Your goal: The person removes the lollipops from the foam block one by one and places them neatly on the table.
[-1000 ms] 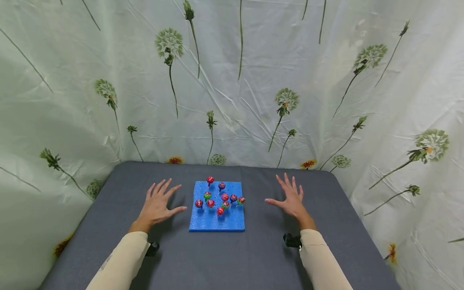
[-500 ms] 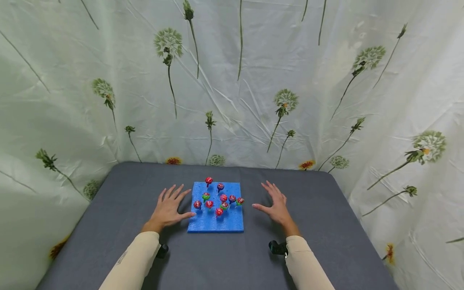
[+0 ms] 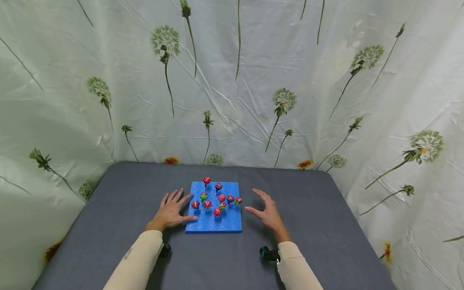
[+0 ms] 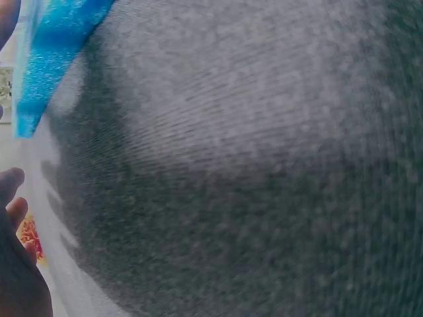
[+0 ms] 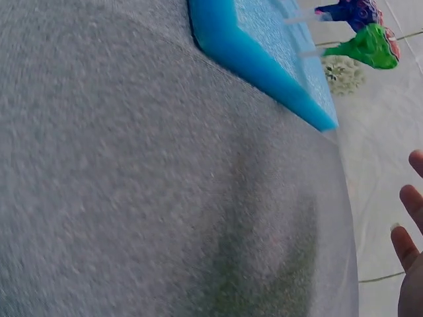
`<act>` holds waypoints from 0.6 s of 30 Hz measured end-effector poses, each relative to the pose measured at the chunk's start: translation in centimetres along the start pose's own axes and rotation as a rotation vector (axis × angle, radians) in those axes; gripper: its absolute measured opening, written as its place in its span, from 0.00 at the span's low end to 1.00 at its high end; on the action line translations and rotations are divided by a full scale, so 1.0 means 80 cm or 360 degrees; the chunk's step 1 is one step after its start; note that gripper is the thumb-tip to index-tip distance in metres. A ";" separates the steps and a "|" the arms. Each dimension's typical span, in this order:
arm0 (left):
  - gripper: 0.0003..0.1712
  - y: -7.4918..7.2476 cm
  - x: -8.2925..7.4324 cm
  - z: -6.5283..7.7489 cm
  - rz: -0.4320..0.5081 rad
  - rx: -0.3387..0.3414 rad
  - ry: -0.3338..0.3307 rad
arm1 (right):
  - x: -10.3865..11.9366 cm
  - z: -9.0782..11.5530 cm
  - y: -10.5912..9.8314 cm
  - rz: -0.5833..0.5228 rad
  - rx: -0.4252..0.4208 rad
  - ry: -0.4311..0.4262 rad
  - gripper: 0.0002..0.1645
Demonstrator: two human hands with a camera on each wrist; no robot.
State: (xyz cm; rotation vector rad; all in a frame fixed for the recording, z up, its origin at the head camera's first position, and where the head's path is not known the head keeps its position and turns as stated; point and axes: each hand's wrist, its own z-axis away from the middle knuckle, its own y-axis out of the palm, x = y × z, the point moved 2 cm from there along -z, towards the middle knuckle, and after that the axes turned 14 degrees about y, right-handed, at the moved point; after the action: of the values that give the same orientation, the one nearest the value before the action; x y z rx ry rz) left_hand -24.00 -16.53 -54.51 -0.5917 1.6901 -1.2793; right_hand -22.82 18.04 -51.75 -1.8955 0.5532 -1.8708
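Several lollipops in red, green and dark blue or purple wrappers, among them a red one point(image 3: 217, 212), stand on their sticks in a square blue foam board point(image 3: 214, 226). At the board's left edge is my left hand point(image 3: 172, 212), fingers spread, thumb over the board; whether it touches cannot be told. My right hand point(image 3: 269, 211) hovers right of the board, apart from it, thumb and fingers forming a wide arch. Neither hand holds anything. In the right wrist view a green-wrapped lollipop point(image 5: 370, 47) leans out beyond the board's edge point(image 5: 277, 89). The left wrist view catches the board's corner point(image 4: 56, 49).
The board lies on a table with a dark grey cloth point(image 3: 217, 262). A pale curtain point(image 3: 232, 100) printed with dandelions hangs behind the table and along both sides. Dark straps with small devices, such as the right one point(image 3: 269, 253), sit at both wrists.
Both hands have moved inward toward the board, the left going right and the right going left. The lollipops and board stay in place, while the head view has shifted slightly.
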 end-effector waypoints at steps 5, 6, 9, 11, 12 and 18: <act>0.55 0.006 0.004 0.001 0.0018 0.0006 -0.0001 | 0.001 0.001 0.010 -0.0066 0.0021 -0.0029 0.37; 0.55 0.008 0.005 0.001 0.0022 0.0006 -0.0007 | 0.002 0.001 0.012 -0.0090 0.0021 -0.0039 0.36; 0.55 0.011 0.004 -0.002 0.0056 0.0014 -0.0020 | 0.001 0.002 0.016 -0.0120 0.0000 -0.0077 0.34; 0.55 0.013 0.002 -0.004 0.0082 0.0025 -0.0027 | 0.001 0.004 0.018 -0.0125 -0.0008 -0.0079 0.33; 0.56 0.014 0.001 -0.005 0.0093 0.0026 -0.0026 | 0.002 0.004 0.019 -0.0126 -0.0007 -0.0082 0.32; 0.56 0.016 0.003 -0.006 0.0110 0.0046 -0.0040 | 0.008 0.001 0.030 -0.0114 0.0014 -0.0093 0.29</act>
State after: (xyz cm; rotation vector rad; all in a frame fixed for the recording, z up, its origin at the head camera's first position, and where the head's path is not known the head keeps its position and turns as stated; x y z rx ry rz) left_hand -24.34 -16.01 -55.71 -0.5262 1.6546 -1.2403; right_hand -22.72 15.65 -52.53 -1.9818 0.4631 -1.8520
